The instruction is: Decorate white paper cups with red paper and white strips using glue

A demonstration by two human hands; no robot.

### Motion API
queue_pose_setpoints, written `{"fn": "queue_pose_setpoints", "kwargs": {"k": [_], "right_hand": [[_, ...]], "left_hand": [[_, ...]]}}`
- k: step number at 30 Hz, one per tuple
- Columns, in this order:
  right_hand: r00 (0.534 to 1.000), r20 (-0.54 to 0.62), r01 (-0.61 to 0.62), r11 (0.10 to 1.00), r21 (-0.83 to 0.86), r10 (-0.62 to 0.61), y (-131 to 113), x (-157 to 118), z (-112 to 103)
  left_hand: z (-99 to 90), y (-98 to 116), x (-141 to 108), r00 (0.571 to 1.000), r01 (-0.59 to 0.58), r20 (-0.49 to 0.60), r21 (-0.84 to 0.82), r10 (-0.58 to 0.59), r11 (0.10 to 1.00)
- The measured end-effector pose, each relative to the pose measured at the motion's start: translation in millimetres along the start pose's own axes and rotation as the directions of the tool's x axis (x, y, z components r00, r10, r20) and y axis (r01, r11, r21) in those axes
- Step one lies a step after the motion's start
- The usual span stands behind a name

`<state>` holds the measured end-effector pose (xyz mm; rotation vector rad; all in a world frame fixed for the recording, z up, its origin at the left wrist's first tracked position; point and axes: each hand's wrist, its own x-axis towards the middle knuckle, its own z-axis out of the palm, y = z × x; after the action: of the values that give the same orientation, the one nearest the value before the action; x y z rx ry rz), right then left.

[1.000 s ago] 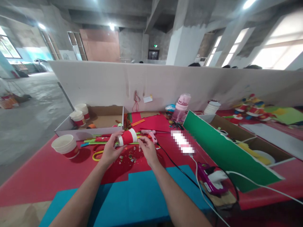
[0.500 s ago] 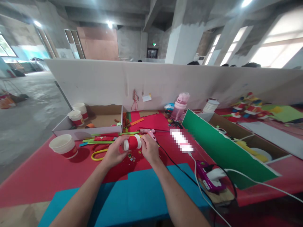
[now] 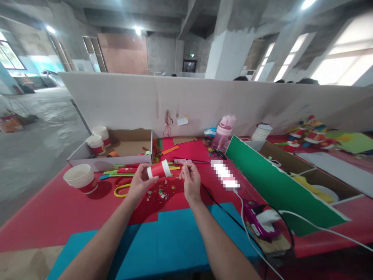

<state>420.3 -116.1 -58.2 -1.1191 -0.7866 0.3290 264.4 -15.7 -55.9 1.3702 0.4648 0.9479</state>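
Observation:
My left hand point(image 3: 140, 182) grips a small red and white paper cup point(image 3: 159, 170), which lies sideways with its white rim to the right. To the right of the cup, apart from it, my right hand point(image 3: 190, 181) has its fingertips pinched together; whatever they hold is too small to make out. Just behind the hands lies a pink glue gun point(image 3: 182, 161). Small paper scraps point(image 3: 162, 193) are scattered on the red table cover below the cup. Yellow-handled scissors point(image 3: 121, 190) rest left of my left hand, beside colourful strips.
Stacked paper cups point(image 3: 81, 178) stand at the left, near a white-sided cardboard box point(image 3: 109, 165). A green-sided box point(image 3: 271, 190), a pink bottle point(image 3: 223, 132) and a purple power strip point(image 3: 262, 223) with cables are on the right.
My right hand has come away from the cup and moved right. The cup, still in my left hand, is tilted with its right end slightly higher and shows more of its red side.

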Motion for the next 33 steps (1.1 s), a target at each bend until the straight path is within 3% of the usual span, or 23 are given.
{"fn": "queue_pose_setpoints", "kwargs": {"k": [2, 5, 8, 12, 17, 25, 28, 33], "right_hand": [[1.0, 0.017, -0.013, 1.0, 0.019, 0.012, -2.6, 1.4, -0.6], [0.976, 0.207, -0.062, 0.998, -0.005, 0.062, -2.6, 0.0, 2.3], [0.916, 0.389, -0.059, 0.993, -0.104, 0.095, 0.7, -6.1, 7.0], [0.88, 0.47, 0.099, 0.939, -0.328, 0.071, 3.5, -14.2, 10.6], [0.872, 0.486, 0.152, 0.914, -0.377, 0.056, 3.4, -16.3, 10.9], [0.928, 0.365, 0.008, 0.977, -0.211, 0.072, 2.2, -8.0, 5.3], [0.903, 0.43, 0.125, 0.964, -0.235, -0.012, -3.6, -6.5, 3.8], [0.858, 0.502, 0.361, 0.827, -0.431, -0.113, -3.5, -8.0, 2.5]], "left_hand": [[-4.8, 4.1, 2.3, 0.995, 0.095, -0.001, -0.192, -0.097, 0.977], [-11.5, 9.4, 5.5, 0.975, 0.221, 0.061, -0.412, -0.216, 0.884], [-15.4, 10.3, 7.3, 0.953, 0.296, 0.099, -0.507, -0.286, 0.81], [-16.3, 7.5, 7.4, 0.945, 0.319, 0.129, -0.564, -0.3, 0.762], [-15.6, 6.1, 7.6, 0.933, 0.348, 0.128, -0.56, -0.336, 0.752], [-9.9, 4.1, 1.8, 0.86, 0.51, 0.172, -0.346, -0.481, 0.788], [-5.9, 3.3, -1.1, 0.818, 0.574, 0.188, -0.227, -0.543, 0.786], [-4.6, 3.2, -2.0, 0.79, 0.611, 0.186, -0.16, -0.584, 0.776]]}}
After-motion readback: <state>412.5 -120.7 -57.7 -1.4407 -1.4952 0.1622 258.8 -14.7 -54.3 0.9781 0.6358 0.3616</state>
